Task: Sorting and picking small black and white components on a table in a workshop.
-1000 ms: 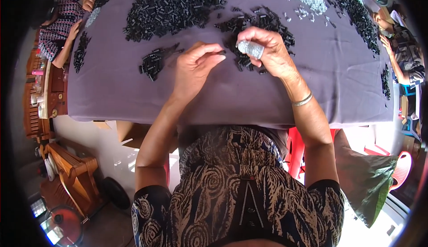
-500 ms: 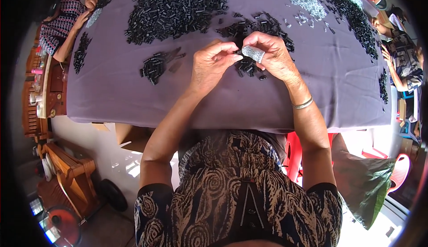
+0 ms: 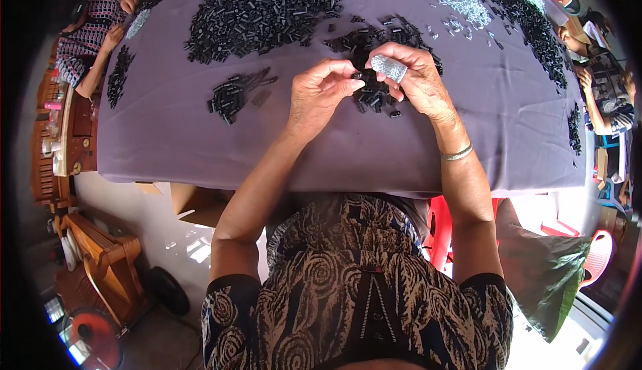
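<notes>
Above the purple-grey tablecloth (image 3: 281, 163), my left hand (image 3: 317, 92) pinches a small black cylindrical piece (image 3: 357, 74) between thumb and fingertips. Close beside it on the right, my right hand (image 3: 418, 79) is closed, its fingers curled. A glittery silver wrap (image 3: 389, 68) covers one of its digits; whatever lies between its fingertips is hidden. Beneath both hands lies a heap of black pieces (image 3: 374, 99), partly covered by them. Left of my left hand is a smaller pile of black tube-like pieces (image 3: 229, 99).
A large black heap (image 3: 261, 9) covers the far middle. Clear, shiny small parts (image 3: 458, 2) lie at the far right, beside another black pile (image 3: 538, 42). One person (image 3: 93, 36) sits at the left edge, others (image 3: 602, 89) at the right. A red stool (image 3: 439, 233) stands below the table.
My right hand has drawn slightly right, away from my left fingertips, and turned. The black piece now shows in my left pinch. The person at left has shifted their hands.
</notes>
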`<state>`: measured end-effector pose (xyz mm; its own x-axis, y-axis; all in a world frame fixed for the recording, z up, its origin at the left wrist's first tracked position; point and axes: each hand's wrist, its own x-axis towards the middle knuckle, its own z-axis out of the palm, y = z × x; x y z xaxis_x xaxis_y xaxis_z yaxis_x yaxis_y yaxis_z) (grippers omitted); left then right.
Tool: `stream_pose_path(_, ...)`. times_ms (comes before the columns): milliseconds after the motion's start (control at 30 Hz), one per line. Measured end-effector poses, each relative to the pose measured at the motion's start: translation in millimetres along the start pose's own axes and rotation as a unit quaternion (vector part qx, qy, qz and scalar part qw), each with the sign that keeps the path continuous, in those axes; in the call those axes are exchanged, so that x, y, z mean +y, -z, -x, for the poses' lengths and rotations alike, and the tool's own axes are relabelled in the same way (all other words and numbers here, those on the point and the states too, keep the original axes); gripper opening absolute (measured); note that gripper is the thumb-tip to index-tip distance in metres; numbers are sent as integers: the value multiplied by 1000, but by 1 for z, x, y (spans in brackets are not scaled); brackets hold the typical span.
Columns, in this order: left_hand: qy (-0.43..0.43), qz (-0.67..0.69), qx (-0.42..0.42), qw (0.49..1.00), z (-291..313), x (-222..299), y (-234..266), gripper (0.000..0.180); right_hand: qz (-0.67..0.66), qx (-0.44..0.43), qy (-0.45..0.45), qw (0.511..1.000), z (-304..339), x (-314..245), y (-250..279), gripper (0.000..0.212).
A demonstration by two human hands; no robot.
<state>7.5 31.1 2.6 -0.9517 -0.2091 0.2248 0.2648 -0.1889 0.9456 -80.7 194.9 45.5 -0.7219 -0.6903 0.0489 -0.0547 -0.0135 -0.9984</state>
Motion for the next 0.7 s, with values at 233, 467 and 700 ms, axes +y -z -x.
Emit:
stream_pose_path(233,13,10,1,1000,-1,2,0,19,-52,80,25,995,-3,9,6,10)
stream_pose_path(467,0,3,38,999,-5,8,11,24,133,-48,-18,990,1,-17,12,8)
stream_pose_path(700,37,28,43,998,-4,5,14,19,170,-120,10,978,1,-2,26,8)
